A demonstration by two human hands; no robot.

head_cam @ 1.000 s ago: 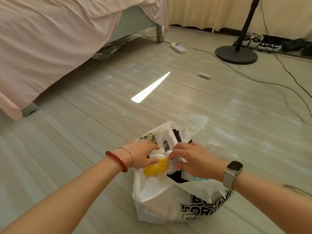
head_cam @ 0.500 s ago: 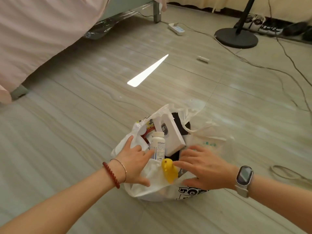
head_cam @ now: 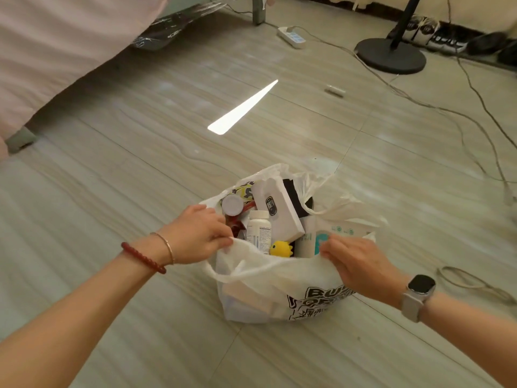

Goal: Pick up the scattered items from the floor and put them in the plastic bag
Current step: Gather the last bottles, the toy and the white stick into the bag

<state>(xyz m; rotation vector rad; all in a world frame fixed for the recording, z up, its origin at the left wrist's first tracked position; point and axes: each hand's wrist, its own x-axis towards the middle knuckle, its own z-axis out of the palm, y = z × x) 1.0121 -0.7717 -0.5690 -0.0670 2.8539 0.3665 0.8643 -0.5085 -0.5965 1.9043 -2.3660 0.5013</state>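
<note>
Bag: white plastic bag (head_cam: 279, 287) with black print, standing on the tiled floor (head_cam: 112, 219), mouth open upward
Left hand: left hand (head_cam: 198, 233) pinching the bag's near-left rim, fingers curled onto the plastic – red bead bracelet and thin bangle at the wrist
Right hand: right hand (head_cam: 361, 264) pinching the near-right rim, fingers closed on the plastic – smartwatch (head_cam: 418, 294) on the wrist
Rim: near edge stretched between the two hands
Contents: white box (head_cam: 279, 211) with a dark oval logo, tilted, upper centre; white pill bottle (head_cam: 259, 231) just left of it, touching; yellow toy (head_cam: 281, 249) at the near edge, below the box; round grey lid (head_cam: 232, 204) far left; red packaging (head_cam: 237, 222) under the lid, kind unclear; white and teal pack (head_cam: 313, 242) on the right, by the right hand; black item (head_cam: 291, 191) behind the box
Still on floor: small white object (head_cam: 335, 90), well apart from the bag, far right
Background: power strip (head_cam: 291, 37), black round stand base (head_cam: 391, 56), cables (head_cam: 475, 121), shoes (head_cam: 436, 37) along the wall, bed with pink sheet (head_cam: 56, 46) at left
</note>
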